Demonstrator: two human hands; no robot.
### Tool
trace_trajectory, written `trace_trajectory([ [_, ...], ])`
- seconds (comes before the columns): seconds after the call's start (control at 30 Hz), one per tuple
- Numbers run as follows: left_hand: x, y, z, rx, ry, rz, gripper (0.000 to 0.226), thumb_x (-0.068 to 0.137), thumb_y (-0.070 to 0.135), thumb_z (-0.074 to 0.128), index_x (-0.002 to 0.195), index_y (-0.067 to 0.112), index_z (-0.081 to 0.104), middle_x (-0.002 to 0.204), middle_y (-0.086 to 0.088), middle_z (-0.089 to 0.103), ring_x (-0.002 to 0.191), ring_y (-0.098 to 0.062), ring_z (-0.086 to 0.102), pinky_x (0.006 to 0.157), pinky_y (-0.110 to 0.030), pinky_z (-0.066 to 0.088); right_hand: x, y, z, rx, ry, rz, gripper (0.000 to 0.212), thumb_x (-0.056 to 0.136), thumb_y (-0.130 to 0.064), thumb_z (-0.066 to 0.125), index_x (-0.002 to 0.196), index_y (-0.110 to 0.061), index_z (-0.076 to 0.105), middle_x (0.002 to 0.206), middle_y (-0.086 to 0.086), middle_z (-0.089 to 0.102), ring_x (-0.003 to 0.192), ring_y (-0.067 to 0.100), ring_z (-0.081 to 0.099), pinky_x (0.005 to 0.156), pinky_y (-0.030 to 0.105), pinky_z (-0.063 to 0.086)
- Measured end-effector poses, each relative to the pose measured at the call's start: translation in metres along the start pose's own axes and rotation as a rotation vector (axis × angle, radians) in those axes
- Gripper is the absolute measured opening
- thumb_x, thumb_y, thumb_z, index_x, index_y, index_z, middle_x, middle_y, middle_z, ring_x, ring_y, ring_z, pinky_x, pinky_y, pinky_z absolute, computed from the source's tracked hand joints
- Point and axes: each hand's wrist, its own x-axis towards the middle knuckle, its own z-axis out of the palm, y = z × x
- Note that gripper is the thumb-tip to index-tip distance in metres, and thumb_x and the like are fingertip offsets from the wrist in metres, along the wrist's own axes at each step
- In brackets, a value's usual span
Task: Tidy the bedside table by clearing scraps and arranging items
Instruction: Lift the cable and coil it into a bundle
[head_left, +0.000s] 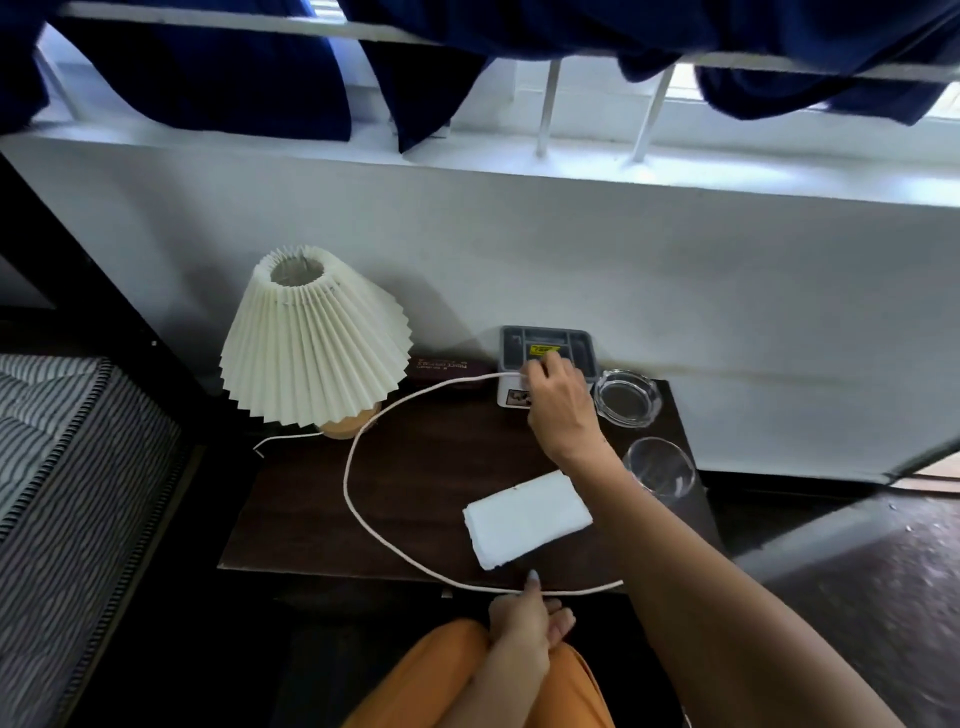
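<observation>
While the right hand (558, 410) pinches the white cord (347, 478) at the far tray (582, 345), left hand (524, 618) fingers (532, 582) pin it at the worktop's (415, 467) near edge.

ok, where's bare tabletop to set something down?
Biggest bare patch: inside the cable loop, between lamp and folded cloth. The back right is crowded: tray, ashtray, glass, right hand.
</observation>
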Motion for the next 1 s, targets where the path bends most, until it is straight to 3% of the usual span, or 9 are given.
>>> trace_trajectory([
  [0.07, -0.003, -0.001, -0.002, -0.038, -0.005, 0.016, 0.028, 0.095, 0.011, 0.050, 0.072, -0.004, 0.050, 0.070, -0.020, 0.058, 0.057, -0.030, 0.057, 0.030, -0.023, 0.047, 0.002, 0.005, -0.017, 0.029, 0.097, -0.015, 0.033, 0.063, 0.015, 0.063, 0.094, 0.003, 0.064, 0.090, 0.022, 0.064, 0.081, 0.039, 0.062, 0.071, 0.043, 0.052],
  [0.23, -0.028, -0.004, -0.008, 0.022, -0.055, 0.178, 0.028, 0.095, 0.005, 0.050, 0.069, -0.006, 0.053, 0.069, -0.020, 0.059, 0.057, -0.030, 0.060, 0.033, -0.022, 0.049, 0.001, 0.010, -0.060, 0.084, 0.272, -0.033, 0.041, 0.068, 0.013, 0.060, 0.107, 0.000, 0.062, 0.101, 0.020, 0.062, 0.092, 0.038, 0.058, 0.084, 0.044, 0.048],
  [0.37, -0.060, 0.007, -0.032, 0.273, -0.061, 0.595, 0.027, 0.095, 0.014, 0.051, 0.070, 0.006, 0.059, 0.070, -0.013, 0.066, 0.047, -0.015, 0.064, 0.048, -0.022, 0.055, -0.002, 0.005, -0.083, 0.067, 0.471, -0.010, 0.045, 0.063, 0.016, 0.059, 0.104, -0.003, 0.062, 0.095, 0.017, 0.061, 0.083, 0.033, 0.059, 0.073, 0.041, 0.051],
  [0.47, -0.095, 0.033, -0.052, 0.545, 0.012, 0.914, 0.027, 0.097, 0.023, 0.047, 0.079, 0.011, 0.063, 0.074, -0.004, 0.069, 0.057, -0.012, 0.068, 0.054, -0.018, 0.054, -0.014, 0.000, -0.094, 0.183, 0.564, 0.093, 0.032, 0.077, 0.005, 0.050, 0.106, -0.004, 0.061, 0.097, 0.016, 0.059, 0.086, 0.030, 0.056, 0.075, 0.038, 0.049],
  [0.6, -0.144, 0.076, -0.067, 0.748, 0.044, 1.260, 0.026, 0.095, 0.028, 0.048, 0.109, 0.012, 0.063, 0.087, -0.004, 0.070, 0.077, -0.015, 0.069, 0.069, -0.026, 0.057, -0.058, -0.009, -0.094, 0.404, 0.656, 0.323, 0.025, 0.083, -0.003, 0.049, 0.104, -0.008, 0.061, 0.099, 0.011, 0.058, 0.090, 0.024, 0.055, 0.078, 0.035, 0.047],
  [0.7, -0.185, 0.103, -0.072, 0.814, 0.049, 1.505, 0.032, 0.095, 0.027, 0.049, 0.122, 0.013, 0.058, 0.085, -0.002, 0.069, 0.070, -0.007, 0.063, 0.068, -0.015, 0.048, -0.093, -0.007, -0.077, 0.480, 0.607, 0.580, 0.022, 0.084, -0.006, 0.054, 0.103, -0.012, 0.063, 0.104, 0.007, 0.061, 0.096, 0.026, 0.058, 0.082, 0.042, 0.051],
  [0.77, -0.210, 0.120, -0.072, 0.845, 0.054, 1.599, 0.030, 0.095, 0.027, 0.048, 0.120, 0.013, 0.058, 0.080, 0.001, 0.068, 0.066, -0.005, 0.060, 0.069, -0.012, 0.047, -0.109, -0.003, -0.065, 0.507, 0.461, 0.715, 0.023, 0.086, -0.008, 0.051, 0.104, -0.014, 0.063, 0.107, 0.006, 0.062, 0.099, 0.026, 0.058, 0.079, 0.037, 0.049],
  [0.9, -0.242, 0.140, -0.065, 0.907, -0.009, 1.633, 0.027, 0.096, 0.027, 0.047, 0.115, 0.012, 0.060, 0.079, 0.002, 0.069, 0.069, -0.005, 0.063, 0.075, -0.024, 0.053, -0.127, 0.005, -0.054, 0.506, 0.096, 0.893, 0.024, 0.089, -0.013, 0.047, 0.108, -0.016, 0.062, 0.111, 0.008, 0.063, 0.100, 0.028, 0.058, 0.073, 0.031, 0.039],
  [1.0, -0.254, 0.145, -0.065, 0.960, -0.028, 1.606, 0.030, 0.095, 0.026, 0.048, 0.119, 0.012, 0.058, 0.083, -0.002, 0.070, 0.076, -0.011, 0.066, 0.078, -0.024, 0.052, -0.131, 0.007, -0.054, 0.550, -0.028, 0.975, 0.018, 0.088, -0.015, 0.048, 0.101, -0.014, 0.060, 0.109, 0.011, 0.063, 0.100, 0.031, 0.058, 0.075, 0.033, 0.040],
])
